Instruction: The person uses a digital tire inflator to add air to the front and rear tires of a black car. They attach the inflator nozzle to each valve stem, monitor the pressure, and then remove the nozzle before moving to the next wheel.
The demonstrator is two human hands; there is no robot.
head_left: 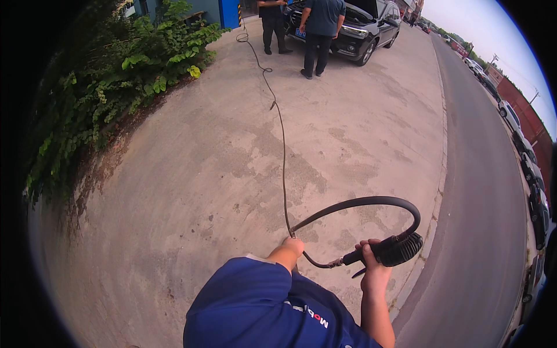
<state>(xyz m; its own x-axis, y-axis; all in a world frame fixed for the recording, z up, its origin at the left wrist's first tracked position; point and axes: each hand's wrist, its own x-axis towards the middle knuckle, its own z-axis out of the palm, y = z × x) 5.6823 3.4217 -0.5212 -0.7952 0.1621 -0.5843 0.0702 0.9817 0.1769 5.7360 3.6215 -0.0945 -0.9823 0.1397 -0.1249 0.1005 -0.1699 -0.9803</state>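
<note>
My right hand point(375, 261) is closed around a black tire inflator gun point(394, 250), with its lever pointing down and its ribbed round end to the right. From the gun a thick black rubber hose point(370, 200) arches up and back to my left hand point(294, 245). That hand is closed on hose where the thick hose's end meets the thin dark air hose point(284, 174); exactly which parts lie inside the fist is hidden. A short piece of thin hose point(320, 264) runs from below my left hand to the metal coupling point(336, 262) at the gun's grip.
The thin hose trails over the concrete pavement point(209, 174) with small loops. Two people point(324, 26) point(273, 21) stand at a dark car point(357, 37) with its hood raised. Leafy bushes point(130, 65) line the left; a curb point(443, 143) and road point(478, 182) run along the right.
</note>
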